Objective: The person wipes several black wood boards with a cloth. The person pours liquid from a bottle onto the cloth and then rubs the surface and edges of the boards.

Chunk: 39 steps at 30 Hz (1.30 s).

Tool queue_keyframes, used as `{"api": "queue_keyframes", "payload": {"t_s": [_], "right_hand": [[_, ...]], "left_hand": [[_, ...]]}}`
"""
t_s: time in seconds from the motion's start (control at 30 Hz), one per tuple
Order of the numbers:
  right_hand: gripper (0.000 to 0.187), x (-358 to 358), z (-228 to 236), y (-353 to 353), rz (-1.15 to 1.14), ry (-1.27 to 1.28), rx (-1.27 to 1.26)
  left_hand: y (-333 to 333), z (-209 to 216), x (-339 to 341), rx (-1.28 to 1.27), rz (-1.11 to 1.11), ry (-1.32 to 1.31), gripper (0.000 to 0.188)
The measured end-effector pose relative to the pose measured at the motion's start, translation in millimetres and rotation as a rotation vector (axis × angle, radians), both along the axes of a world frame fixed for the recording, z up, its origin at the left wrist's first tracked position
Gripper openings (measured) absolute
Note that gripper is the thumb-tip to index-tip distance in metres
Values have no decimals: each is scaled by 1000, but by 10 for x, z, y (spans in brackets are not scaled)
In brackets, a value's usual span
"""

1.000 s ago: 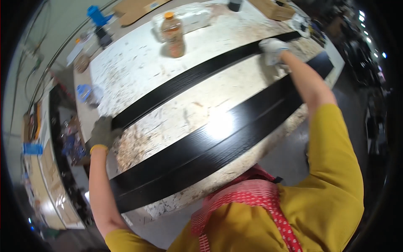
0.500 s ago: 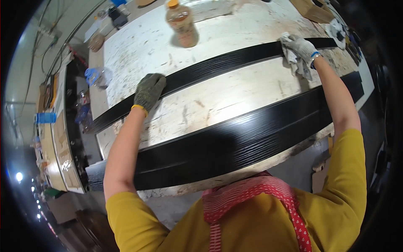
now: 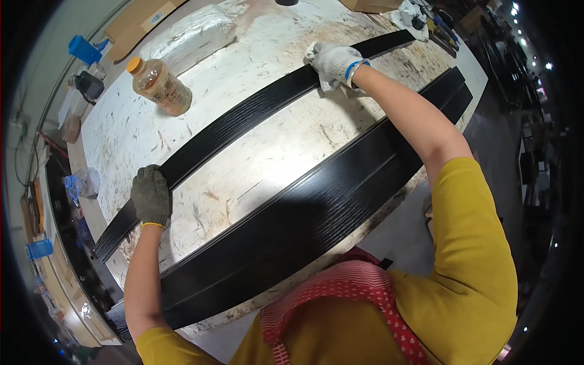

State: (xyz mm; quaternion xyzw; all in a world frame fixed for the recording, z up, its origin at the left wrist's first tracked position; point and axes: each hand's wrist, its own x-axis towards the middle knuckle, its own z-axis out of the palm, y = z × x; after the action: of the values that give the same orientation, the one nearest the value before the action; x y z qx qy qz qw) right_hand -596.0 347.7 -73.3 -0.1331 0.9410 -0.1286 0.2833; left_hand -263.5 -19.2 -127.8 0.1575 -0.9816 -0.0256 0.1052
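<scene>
A long, narrow black strip (image 3: 243,115) with a grained surface lies across the worktable. My left hand (image 3: 151,196), in a dark green glove with a yellow cuff, is closed over its left part. Farther right, my right hand (image 3: 340,64) wears a whitish glove and presses a white cloth (image 3: 328,80) onto the strip; its fingers are bent around the cloth and partly hidden. Nearer to me lies a wider black board (image 3: 286,222) with a lengthwise ridge, touched by neither hand.
Beyond the strip stands an orange-capped bottle (image 3: 163,88) beside a plastic-wrapped package (image 3: 188,36). Tools (image 3: 443,33) and a crumpled white rag (image 3: 409,17) lie at the far right of the stained white table (image 3: 274,161). A clear container with a blue top (image 3: 82,184) sits at the left edge.
My right hand has slid the cloth leftward along the strip, toward my left hand. The left hand stays on the strip, closer to its left end. The view has turned to the right.
</scene>
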Motion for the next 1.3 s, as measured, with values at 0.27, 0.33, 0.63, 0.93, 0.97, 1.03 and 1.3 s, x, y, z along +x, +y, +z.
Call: {"api": "queue_keyframes", "payload": {"t_s": [0.27,0.33,0.63,0.93,0.97,1.03,1.3], "right_hand": [[50,664,465,-530,247,94,299],[54,293,172,-302,318,211,296],[43,318,267,-396,222,171,377],[42,316,48,-257,22,135,263],[51,177,33,-185,52,60,257],[52,160,-198,-207,140,202,268],[53,222,-94,-301,61,254,235]], "left_hand": [[-61,7,129,7,7,-5,25],[-2,50,41,-5,6,-21,25],[-65,-28,103,-65,-4,-10,26],[-34,-3,95,18,39,-9,25],[-42,2,88,18,38,-9,25],[-29,13,60,-4,35,-22,24],[-51,-48,62,-41,28,22,23]]}}
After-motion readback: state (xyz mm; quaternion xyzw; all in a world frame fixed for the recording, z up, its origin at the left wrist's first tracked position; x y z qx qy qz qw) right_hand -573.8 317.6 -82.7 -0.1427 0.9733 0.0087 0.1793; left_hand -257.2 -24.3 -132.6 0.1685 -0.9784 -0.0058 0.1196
